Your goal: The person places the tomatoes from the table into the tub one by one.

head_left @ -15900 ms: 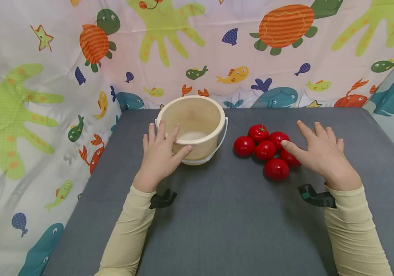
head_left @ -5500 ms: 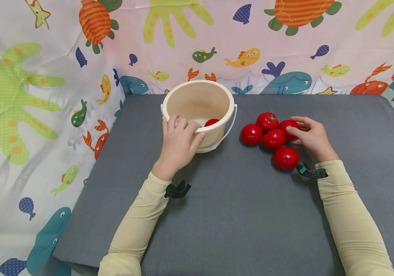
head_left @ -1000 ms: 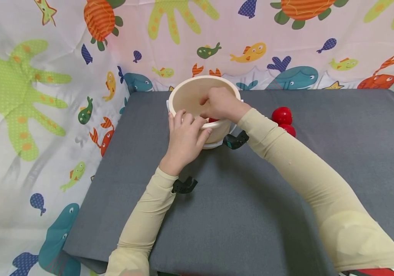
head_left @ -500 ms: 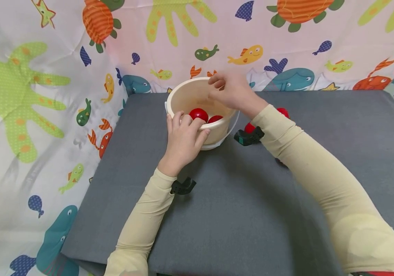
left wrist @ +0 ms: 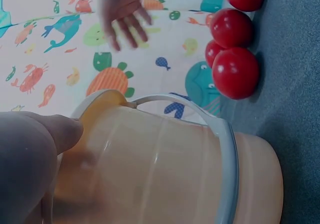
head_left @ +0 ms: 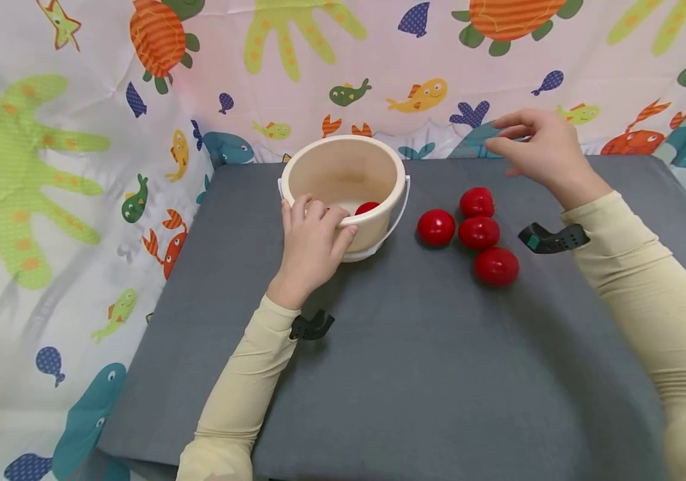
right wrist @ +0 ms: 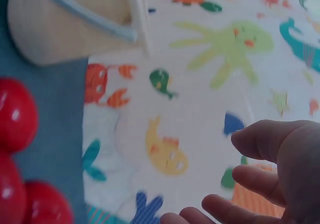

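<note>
A cream plastic bucket (head_left: 343,175) with a white handle stands at the back of the grey mat (head_left: 415,374). My left hand (head_left: 314,235) grips its near rim, fingers hooked inside. One red tomato (head_left: 368,208) shows inside the bucket. Several red tomatoes (head_left: 479,232) lie in a cluster to its right. My right hand (head_left: 526,143) hovers empty above and behind that cluster, fingers loosely bent. In the left wrist view the bucket (left wrist: 165,169) fills the frame, with tomatoes (left wrist: 235,73) beyond. The right wrist view shows bent fingers (right wrist: 272,181), the bucket (right wrist: 60,26) and tomatoes (right wrist: 15,114).
A sea-animal print curtain (head_left: 78,133) closes in the back and left side of the mat. The mat's near edge (head_left: 138,454) drops off at the lower left. Black wrist mounts (head_left: 550,238) sit on both sleeves.
One second ago my right hand was inside the bucket. It has since lifted out and swung right over the tomato cluster, empty. My left hand has stayed on the rim.
</note>
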The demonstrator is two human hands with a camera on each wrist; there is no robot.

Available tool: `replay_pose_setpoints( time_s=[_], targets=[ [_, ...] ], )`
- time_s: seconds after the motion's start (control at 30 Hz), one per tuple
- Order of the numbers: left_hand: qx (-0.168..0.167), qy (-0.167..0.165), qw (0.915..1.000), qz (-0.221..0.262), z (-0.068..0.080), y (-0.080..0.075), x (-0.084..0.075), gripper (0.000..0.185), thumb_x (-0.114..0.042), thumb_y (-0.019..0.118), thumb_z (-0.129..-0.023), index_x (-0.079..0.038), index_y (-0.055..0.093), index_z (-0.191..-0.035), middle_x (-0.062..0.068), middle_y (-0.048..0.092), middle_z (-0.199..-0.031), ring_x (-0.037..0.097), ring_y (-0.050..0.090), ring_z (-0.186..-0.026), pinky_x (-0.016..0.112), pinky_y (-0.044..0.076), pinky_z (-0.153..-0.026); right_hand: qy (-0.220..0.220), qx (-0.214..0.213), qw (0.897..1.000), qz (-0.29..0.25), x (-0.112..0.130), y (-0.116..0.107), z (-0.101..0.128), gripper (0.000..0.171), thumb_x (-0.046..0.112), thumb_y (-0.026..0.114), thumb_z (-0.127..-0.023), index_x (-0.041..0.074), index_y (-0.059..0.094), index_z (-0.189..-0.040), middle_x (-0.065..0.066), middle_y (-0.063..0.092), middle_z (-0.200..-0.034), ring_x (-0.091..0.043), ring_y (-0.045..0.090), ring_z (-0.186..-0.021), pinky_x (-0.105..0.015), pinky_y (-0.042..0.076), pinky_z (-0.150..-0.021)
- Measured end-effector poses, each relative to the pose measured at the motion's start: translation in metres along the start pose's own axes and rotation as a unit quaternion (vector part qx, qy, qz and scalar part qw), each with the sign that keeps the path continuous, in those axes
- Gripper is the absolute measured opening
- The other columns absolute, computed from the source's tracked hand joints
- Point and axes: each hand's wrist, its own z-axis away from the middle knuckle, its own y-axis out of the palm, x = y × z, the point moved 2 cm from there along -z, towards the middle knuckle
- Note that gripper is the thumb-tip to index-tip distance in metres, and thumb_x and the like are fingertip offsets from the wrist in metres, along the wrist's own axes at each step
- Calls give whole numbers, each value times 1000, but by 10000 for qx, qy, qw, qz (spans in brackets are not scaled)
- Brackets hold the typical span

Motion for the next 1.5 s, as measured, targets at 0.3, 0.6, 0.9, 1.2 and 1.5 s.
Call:
replay_pose_setpoints(
  time_s=[0.3,0.6,0.9,1.2,1.5],
  targets=[
    [1,-28,10000,5,1,1,2,27,-33,59,-101,-10,70,-109,17,63,-108,42,40,-136,77,12,-116,445,12,9988,-220,-63,-14,14,62,45,65,-97,9,52,-145,22,58,-98,9,61,-79,-17,57,-59],
    [41,-10,10000,18,0,0,2,27,-33,59,-101,-10,70,-111,17,62,-108,42,39,-137,76,11,-117,448,68,9987,-241,-99,-7,37,58,43,63,-98,7,51,-143,29,56,-95,14,60,-79,-17,57,-60],
    [61,-27,10000,40,0,0,2,26,-32,60,-101,-10,70,-111,17,62,-107,42,39,-137,76,11,-117,358,435,9982,-182,-123,17,45,59,43,59,-100,6,48,-145,25,57,-105,12,60,-85,-22,60,-67],
    [48,6,10000,28,0,1,3,27,-32,59,-101,-10,70,-111,16,62,-108,40,40,-137,77,12,-117,545,981,9930,-368,-130,49,40,62,42,56,-102,6,43,-151,-22,50,-145,-1,59,-96,-21,59,-72],
    [21,21,10000,65,1,0,2,27,-32,60,-101,-10,70,-112,16,62,-107,40,40,-136,77,12,-117,587,1106,9918,-268,-129,65,34,64,47,58,-100,9,45,-150,-21,50,-144,-24,52,-112,-17,54,-71]
  ],
)
